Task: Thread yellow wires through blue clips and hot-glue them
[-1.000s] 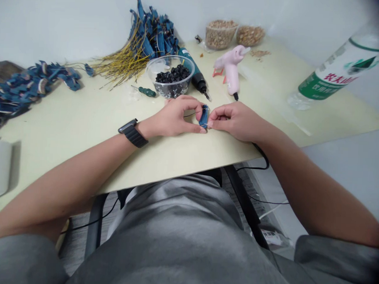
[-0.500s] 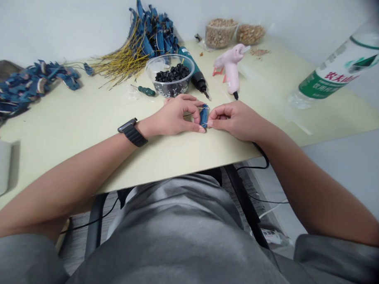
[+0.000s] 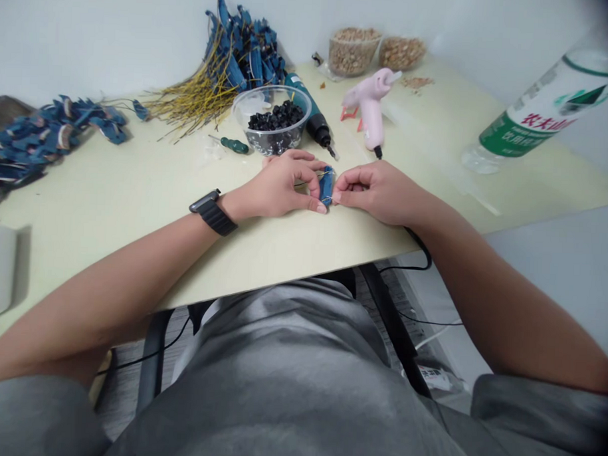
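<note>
A small blue piece [image 3: 326, 185] with thin yellow wire stands between my two hands, just above the pale table. The fingers and thumb of my left hand [image 3: 291, 186] close on its left side, and a strand of wire runs back under them. My right hand [image 3: 372, 192] is in a pinch at the piece's right edge, where a thin wire end [image 3: 329, 199] meets the fingertips. The fingers cover most of that wire. Just beyond my left hand is a clear plastic bowl [image 3: 274, 145] of small black parts.
Behind the bowl lie a green-black power tool [image 3: 312, 115] and a bundle of blue pieces on yellow wires [image 3: 245, 59]. A green-handled screwdriver [image 3: 234, 145] is left of it. Rightward are a pink glue gun [image 3: 372, 107], tubs of chips [image 3: 352, 53] and a large water bottle [image 3: 530, 123].
Almost nothing differs. Both hands hold the same pose at the blue piece, with only a very slight shift of the left thumb.
</note>
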`<state>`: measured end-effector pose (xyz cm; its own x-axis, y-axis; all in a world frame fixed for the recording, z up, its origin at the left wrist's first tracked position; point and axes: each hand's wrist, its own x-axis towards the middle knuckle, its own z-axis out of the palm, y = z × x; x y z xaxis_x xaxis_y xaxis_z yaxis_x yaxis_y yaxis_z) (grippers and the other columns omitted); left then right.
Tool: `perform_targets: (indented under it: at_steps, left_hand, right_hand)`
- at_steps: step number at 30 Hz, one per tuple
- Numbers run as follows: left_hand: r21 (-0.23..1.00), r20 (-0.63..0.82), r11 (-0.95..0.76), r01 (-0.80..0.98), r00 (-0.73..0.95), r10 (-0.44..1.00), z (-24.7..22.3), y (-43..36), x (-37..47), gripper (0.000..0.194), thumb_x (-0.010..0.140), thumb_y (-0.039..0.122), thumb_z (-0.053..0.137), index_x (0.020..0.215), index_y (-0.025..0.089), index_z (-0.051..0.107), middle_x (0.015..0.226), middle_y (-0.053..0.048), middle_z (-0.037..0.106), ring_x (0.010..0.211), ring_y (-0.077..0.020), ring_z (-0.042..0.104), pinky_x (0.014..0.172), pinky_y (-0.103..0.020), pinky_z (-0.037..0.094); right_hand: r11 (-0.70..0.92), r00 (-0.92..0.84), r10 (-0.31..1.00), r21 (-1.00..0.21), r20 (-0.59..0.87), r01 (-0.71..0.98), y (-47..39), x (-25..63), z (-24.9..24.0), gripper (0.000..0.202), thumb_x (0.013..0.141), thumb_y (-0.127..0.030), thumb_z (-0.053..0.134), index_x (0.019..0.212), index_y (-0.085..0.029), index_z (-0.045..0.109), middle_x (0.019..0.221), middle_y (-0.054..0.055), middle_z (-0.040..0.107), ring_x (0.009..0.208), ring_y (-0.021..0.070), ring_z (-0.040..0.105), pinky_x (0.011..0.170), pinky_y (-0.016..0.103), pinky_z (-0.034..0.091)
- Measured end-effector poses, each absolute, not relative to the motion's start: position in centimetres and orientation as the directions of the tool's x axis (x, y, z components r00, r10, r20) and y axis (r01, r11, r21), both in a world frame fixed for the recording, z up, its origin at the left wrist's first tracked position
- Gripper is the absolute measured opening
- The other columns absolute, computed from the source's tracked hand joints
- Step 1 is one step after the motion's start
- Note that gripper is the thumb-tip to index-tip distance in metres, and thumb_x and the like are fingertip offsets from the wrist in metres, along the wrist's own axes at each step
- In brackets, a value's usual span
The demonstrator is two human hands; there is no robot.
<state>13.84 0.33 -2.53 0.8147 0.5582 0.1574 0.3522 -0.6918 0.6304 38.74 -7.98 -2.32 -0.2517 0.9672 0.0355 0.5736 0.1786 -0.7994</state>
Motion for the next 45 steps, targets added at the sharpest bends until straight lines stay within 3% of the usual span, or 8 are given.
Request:
perform_targets:
  at_steps: [9,15,21,28,33,45]
  left_hand:
    - [0.624,0.153,-0.695,0.356,0.817,0.556,-2.61,0.50,13.87,0.067,0.079,0.092,0.086,0.088,0.026,0.083,0.145,-0.008,0.084,0.169,-0.0417,0.051,0.144,-0.064,0.031]
    - [0.623,0.162,-0.700,0.350,0.817,0.553,-2.70,0.59,13.88,0.063,0.080,0.088,0.089,0.087,0.026,0.083,0.151,-0.008,0.082,0.170,-0.0422,0.050,0.144,-0.065,0.030]
    - [0.625,0.153,-0.692,0.361,0.813,0.562,-2.67,0.61,13.92,0.055,0.079,0.079,0.096,0.086,0.026,0.083,0.154,-0.006,0.081,0.170,-0.0415,0.050,0.144,-0.063,0.032]
    - [0.623,0.144,-0.685,0.378,0.805,0.576,-2.61,0.58,13.87,0.052,0.079,0.076,0.097,0.087,0.026,0.085,0.161,-0.007,0.077,0.171,-0.0419,0.048,0.143,-0.064,0.032]
    - [0.618,0.151,-0.690,0.377,0.804,0.575,-2.37,0.33,13.92,0.043,0.080,0.066,0.099,0.087,0.025,0.086,0.161,-0.007,0.077,0.170,-0.0426,0.050,0.142,-0.065,0.034]
    - [0.631,0.157,-0.691,0.351,0.815,0.557,-2.77,0.83,13.90,0.049,0.078,0.072,0.097,0.086,0.026,0.085,0.150,-0.009,0.082,0.171,-0.0435,0.048,0.144,-0.065,0.032]
  right_hand:
    - [0.209,-0.273,0.961,-0.786,0.053,0.582,-8.04,38.81,-2.26,0.019,0.090,-0.039,0.085,0.082,-0.023,0.079,0.075,0.002,0.070,0.073,0.0183,0.054,0.076,0.038,0.043]
    - [0.186,-0.246,0.969,-0.772,0.039,0.608,-8.08,38.70,-2.18,0.021,0.090,-0.039,0.090,0.081,-0.024,0.079,0.071,0.001,0.065,0.071,0.0175,0.053,0.072,0.037,0.041]
    - [0.213,-0.246,0.967,-0.751,0.069,0.625,-8.10,38.75,-2.00,0.013,0.091,-0.030,0.086,0.082,-0.023,0.080,0.082,0.003,0.076,0.078,0.0199,0.062,0.076,0.037,0.046]
    - [0.181,-0.206,0.977,-0.750,0.062,0.636,-8.23,38.70,-1.98,0.006,0.089,-0.023,0.083,0.083,-0.023,0.080,0.079,0.003,0.074,0.075,0.0188,0.061,0.072,0.035,0.045]
    - [0.184,-0.197,0.978,-0.753,0.074,0.632,-8.02,38.75,-2.28,0.010,0.086,-0.029,0.087,0.082,-0.023,0.080,0.077,0.002,0.073,0.072,0.0182,0.058,0.068,0.035,0.042]
    - [0.176,-0.170,0.982,-0.748,0.086,0.640,-8.01,38.51,-2.28,0.014,0.087,-0.031,0.089,0.081,-0.023,0.079,0.074,0.002,0.069,0.073,0.0182,0.056,0.068,0.036,0.041]
